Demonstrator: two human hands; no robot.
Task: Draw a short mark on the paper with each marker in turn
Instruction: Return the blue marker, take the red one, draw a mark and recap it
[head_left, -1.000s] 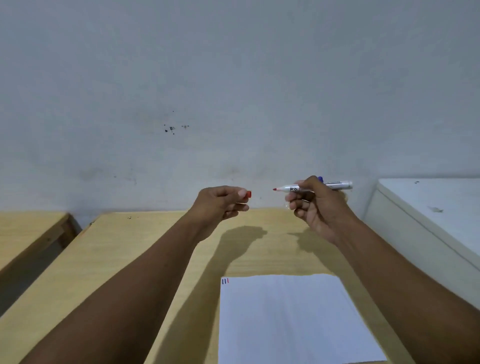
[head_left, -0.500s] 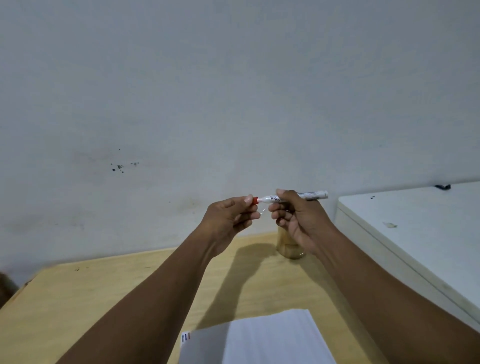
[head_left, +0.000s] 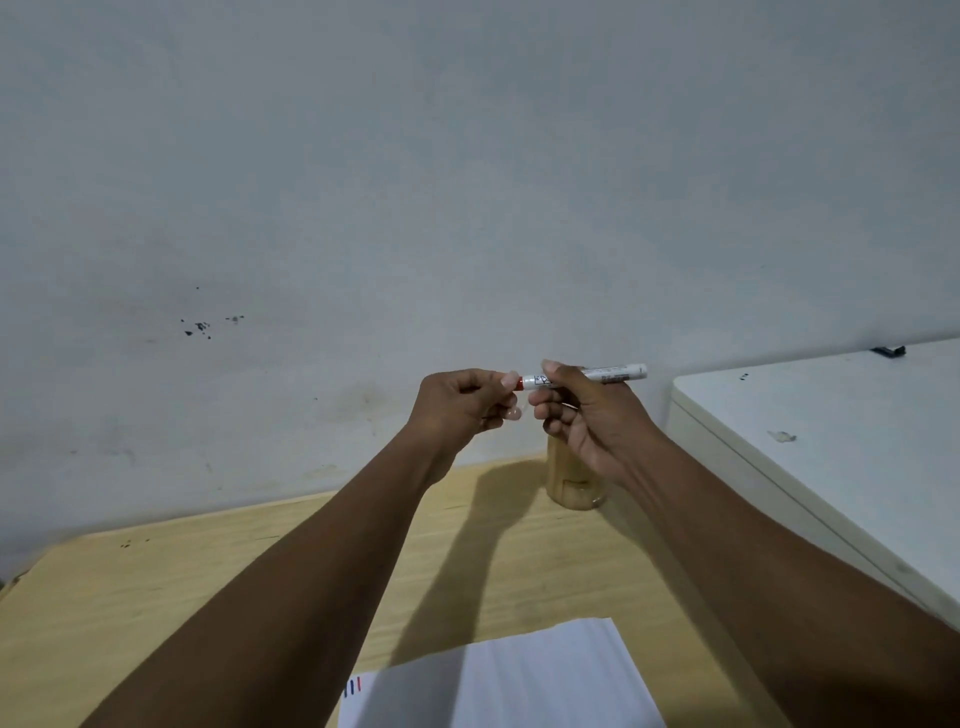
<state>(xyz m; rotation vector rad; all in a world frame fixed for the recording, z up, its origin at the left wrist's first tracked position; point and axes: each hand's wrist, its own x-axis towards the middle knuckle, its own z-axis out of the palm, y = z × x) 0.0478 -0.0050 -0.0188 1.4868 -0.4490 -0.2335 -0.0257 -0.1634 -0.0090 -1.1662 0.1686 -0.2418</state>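
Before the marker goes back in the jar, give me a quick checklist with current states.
1. Cap on marker: ok, the red cap sits at its left end under the left hand fingertips; fully clicked, cannot tell.
2. Right hand grip on barrel: ok.
3. Red mark on paper: ok, three short marks at the top left corner, one of them red.
4. Jar upright on table: ok, partly hidden by the right hand.
5. Other markers in jar: cannot tell.
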